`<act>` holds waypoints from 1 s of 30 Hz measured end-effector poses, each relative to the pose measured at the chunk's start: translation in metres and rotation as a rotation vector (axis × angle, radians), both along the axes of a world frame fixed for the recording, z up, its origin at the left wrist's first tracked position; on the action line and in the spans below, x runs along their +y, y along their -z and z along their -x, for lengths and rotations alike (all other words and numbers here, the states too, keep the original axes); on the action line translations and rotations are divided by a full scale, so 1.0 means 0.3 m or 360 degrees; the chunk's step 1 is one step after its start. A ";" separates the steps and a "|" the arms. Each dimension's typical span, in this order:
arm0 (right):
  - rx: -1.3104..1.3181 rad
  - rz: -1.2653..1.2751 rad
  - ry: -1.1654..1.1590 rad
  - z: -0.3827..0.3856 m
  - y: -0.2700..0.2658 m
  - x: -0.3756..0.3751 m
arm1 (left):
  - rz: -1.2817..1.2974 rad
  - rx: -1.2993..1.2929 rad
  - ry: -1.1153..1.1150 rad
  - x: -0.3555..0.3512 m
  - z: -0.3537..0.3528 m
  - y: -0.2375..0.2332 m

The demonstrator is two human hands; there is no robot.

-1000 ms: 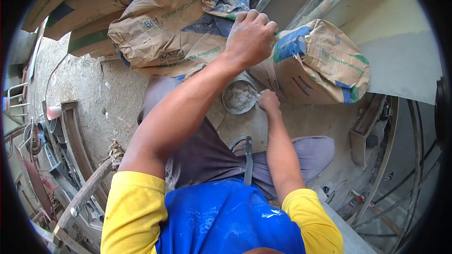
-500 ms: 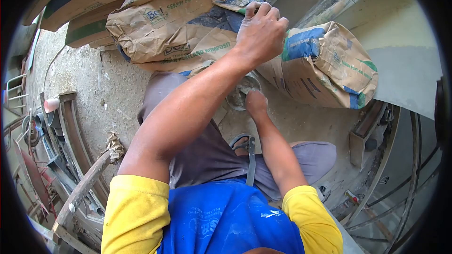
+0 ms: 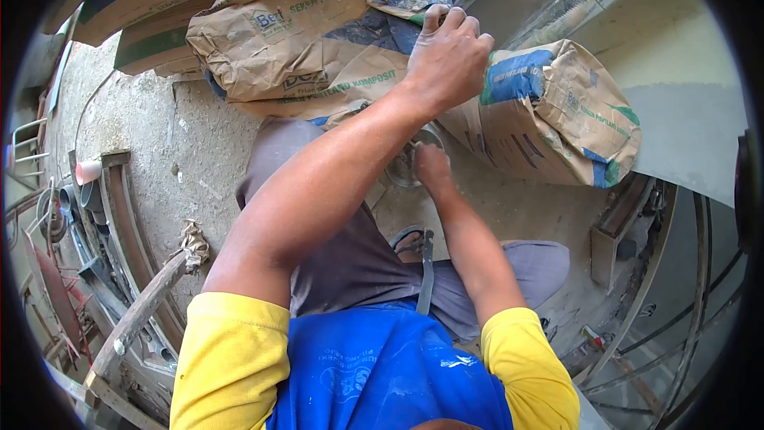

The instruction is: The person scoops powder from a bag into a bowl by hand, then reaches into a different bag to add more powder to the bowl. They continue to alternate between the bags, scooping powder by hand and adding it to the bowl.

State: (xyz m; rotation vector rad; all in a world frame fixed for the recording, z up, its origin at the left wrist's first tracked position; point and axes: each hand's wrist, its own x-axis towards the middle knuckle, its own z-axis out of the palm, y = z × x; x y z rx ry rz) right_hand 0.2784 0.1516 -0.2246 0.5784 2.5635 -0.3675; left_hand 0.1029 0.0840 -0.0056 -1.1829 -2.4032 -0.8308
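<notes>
My left hand (image 3: 450, 60) is closed in a fist beside the folded blue edge of a brown paper cement bag (image 3: 318, 20). What its curled fingers hold is hidden. Lower down, my right hand (image 3: 432, 166) is closed at the rim of a small round container (image 3: 402, 171) with grey material inside. A thin pale piece shows by its fingertips, too small to name. My left forearm partly covers the container. To the right of both hands lies another full cement bag (image 3: 557, 111), its end facing me.
More cement bags (image 3: 151, 16) are stacked at the upper left. A wooden pole (image 3: 143, 310), grey pipes (image 3: 91, 195) and a pink cup (image 3: 87, 171) stand on the left. A flat grey strip (image 3: 426, 271) lies at my lap, near a sandalled foot (image 3: 409, 243). Metal bars are on the right.
My right hand has shifted slightly at the container, and the thin pale piece by its fingers sits at another angle. My left hand stays closed by the bag. The view has shifted a little.
</notes>
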 end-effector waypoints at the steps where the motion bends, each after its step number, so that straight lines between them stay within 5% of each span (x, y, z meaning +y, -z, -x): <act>1: 0.0089 0.0059 -0.0073 -0.001 0.014 -0.016 | 0.0004 0.0009 0.0001 0.000 0.001 -0.001; 8: -0.0132 0.0047 -0.0560 0.024 -0.047 0.004 | -0.0028 -0.0027 0.0005 0.003 0.000 -0.003; 14: 0.0188 -0.0409 -0.0708 0.065 -0.078 0.101 | -0.0077 -0.0038 0.0052 0.003 0.001 0.007; 16: -0.0026 -0.0344 -0.0300 0.058 -0.068 0.124 | -0.0075 -0.0047 0.0052 0.001 0.004 0.005; 20: -0.0288 -0.0206 -0.0364 0.032 -0.098 0.136 | -0.0002 -0.0048 0.0009 0.000 -0.001 -0.005; 30: -0.0381 0.0072 0.0331 0.005 -0.080 0.105 | 0.0001 -0.0056 -0.0001 0.001 0.000 0.000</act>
